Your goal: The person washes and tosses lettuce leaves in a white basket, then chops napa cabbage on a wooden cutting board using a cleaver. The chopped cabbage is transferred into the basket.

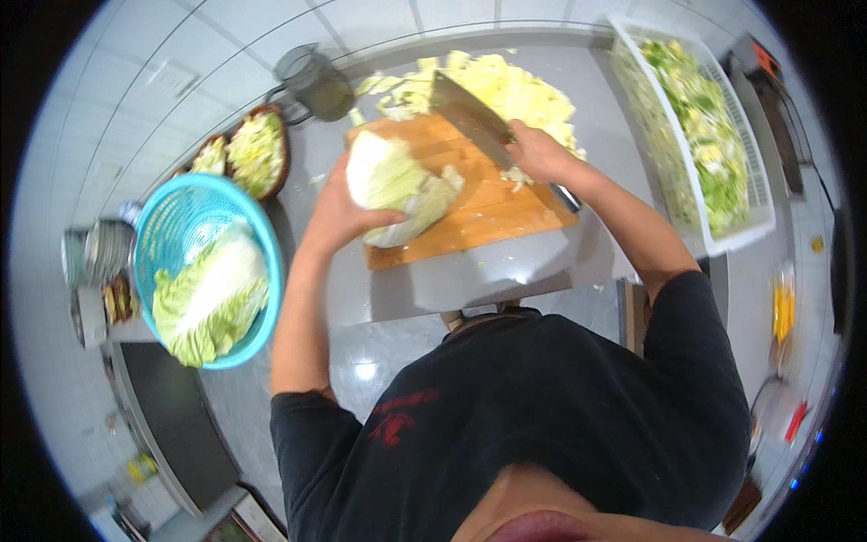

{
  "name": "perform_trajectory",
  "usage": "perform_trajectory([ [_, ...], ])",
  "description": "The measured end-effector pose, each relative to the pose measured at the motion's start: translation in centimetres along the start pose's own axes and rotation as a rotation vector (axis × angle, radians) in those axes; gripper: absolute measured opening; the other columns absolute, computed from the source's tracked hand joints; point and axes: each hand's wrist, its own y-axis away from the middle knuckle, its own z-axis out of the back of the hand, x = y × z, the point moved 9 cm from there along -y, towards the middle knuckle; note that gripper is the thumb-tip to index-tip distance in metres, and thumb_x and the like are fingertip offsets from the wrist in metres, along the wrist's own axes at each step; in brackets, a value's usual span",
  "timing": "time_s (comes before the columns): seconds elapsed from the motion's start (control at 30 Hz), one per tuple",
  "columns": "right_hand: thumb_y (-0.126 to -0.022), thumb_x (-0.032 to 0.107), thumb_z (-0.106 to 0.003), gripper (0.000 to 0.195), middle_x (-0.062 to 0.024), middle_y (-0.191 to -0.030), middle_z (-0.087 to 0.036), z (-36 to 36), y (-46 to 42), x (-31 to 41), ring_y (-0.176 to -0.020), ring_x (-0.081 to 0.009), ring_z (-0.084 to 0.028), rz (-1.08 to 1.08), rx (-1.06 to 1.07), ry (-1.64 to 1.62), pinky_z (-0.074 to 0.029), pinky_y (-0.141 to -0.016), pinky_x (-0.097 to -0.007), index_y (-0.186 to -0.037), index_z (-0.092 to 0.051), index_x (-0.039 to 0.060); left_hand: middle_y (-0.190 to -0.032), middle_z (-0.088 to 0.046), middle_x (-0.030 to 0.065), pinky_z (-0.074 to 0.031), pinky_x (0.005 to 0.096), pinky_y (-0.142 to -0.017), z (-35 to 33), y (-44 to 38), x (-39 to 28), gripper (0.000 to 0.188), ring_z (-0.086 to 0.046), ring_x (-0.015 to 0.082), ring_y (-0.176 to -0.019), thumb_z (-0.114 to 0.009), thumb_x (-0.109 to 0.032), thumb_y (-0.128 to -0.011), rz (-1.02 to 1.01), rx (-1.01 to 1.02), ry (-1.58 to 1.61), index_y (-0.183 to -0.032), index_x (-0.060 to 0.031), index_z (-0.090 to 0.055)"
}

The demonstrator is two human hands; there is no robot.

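Observation:
My left hand grips a piece of napa cabbage at its left side, over the left part of a wooden cutting board. In my right hand is a cleaver, its broad blade slanting up and left over the board's far edge. The blade is apart from the cabbage. A wide heap of chopped pale cabbage lies on the counter behind the board. Small cut scraps sit on the board below the cleaver.
Left stands a turquoise plastic basket holding a napa cabbage. Behind it, a brown bowl holds cut cabbage, near a dark transparent pitcher. A white slotted crate at right contains chopped greens. The counter's front edge is before me.

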Motion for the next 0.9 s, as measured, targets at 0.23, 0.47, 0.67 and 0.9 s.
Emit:
perform_trajectory([
  [0.23, -0.092, 0.014, -0.047, 0.039, -0.0254, -0.116, -0.061, 1.9, 1.0, -0.2, -0.108, -0.0371, -0.06, 0.074, -0.071, -0.154, -0.046, -0.093, -0.0423, -0.128, -0.047, -0.0013, -0.127, -0.055, 0.0231, -0.047, 0.0431, -0.096, -4.9, -3.8, -1.1, 0.124, -0.056, 0.0384, -0.114, -0.094, -0.044, -0.038, -0.011, -0.099, -0.327, -0.14, -0.0019, -0.037],
  [0.47, -0.093, 0.018, -0.051, 0.041, -0.0297, -0.09, -0.062, 2.5, 2.9, 1.4, -0.087, -0.045, -0.06, 0.112, -0.094, -0.077, -0.047, -0.079, -0.0466, -0.125, -0.043, -0.0054, -0.117, -0.063, 0.0192, -0.047, 0.0363, -0.097, -3.5, -2.7, -0.6, 0.104, -0.06, 0.0297, -0.11, -0.093, -0.023, -0.044, -0.053, -0.053, -0.123, -0.131, 0.0049, -0.044],
  [0.67, -0.095, 0.017, -0.049, 0.036, -0.0303, -0.088, -0.062, 5.7, 8.3, 7.3, -0.086, -0.0446, -0.06, 0.156, -0.123, -0.064, -0.047, -0.078, -0.0475, -0.121, -0.043, -0.0069, -0.116, -0.061, 0.0223, -0.049, 0.0395, -0.092, -4.1, -2.9, -1.3, 0.099, -0.059, 0.0352, -0.109, -0.092, -0.03, -0.046, -0.059, -0.029, -0.145, -0.127, 0.0029, -0.047],
  [0.9, -0.096, 0.015, -0.048, 0.029, -0.0314, -0.085, -0.061, 4.5, 9.5, 7.9, -0.086, -0.0455, -0.06, 0.057, 0.022, 0.125, -0.046, -0.076, -0.0495, -0.112, -0.043, -0.0079, -0.117, -0.057, 0.028, -0.048, 0.041, -0.093, -4.7, -3.6, 0.5, 0.114, -0.057, 0.0415, -0.109, -0.093, -0.038, -0.043, 0.049, -0.021, -0.283, -0.132, 0.006, -0.038],
])
